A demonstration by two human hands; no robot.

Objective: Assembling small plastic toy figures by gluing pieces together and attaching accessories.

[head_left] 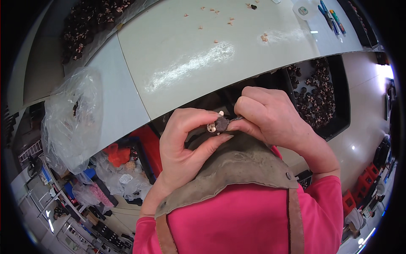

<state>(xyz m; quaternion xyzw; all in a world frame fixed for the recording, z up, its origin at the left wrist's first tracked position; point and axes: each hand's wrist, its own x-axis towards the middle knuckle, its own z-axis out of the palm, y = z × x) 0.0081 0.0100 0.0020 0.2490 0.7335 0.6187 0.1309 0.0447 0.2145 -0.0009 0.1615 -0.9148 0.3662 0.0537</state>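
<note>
Close in front of my apron, my left hand (pixel 182 144) grips a small dark brown figure (pixel 221 124) with a pale face part between thumb and fingers. The figure's pale side is toward my left. My right hand (pixel 270 114) is closed at the figure's right side, thumb against bent fingers. A thin dark sliver shows between those fingertips; what it belongs to is hidden. Both hands are held just off the near edge of the pale table (pixel 177 51).
Small pale pieces (pixel 230 21) lie scattered on the table, with pens (pixel 327 17) at the far right. A black tray (pixel 338 93) of brown figures stands to the right. Another heap of figures (pixel 95 25) is at the far left, near a clear plastic bag (pixel 72 118).
</note>
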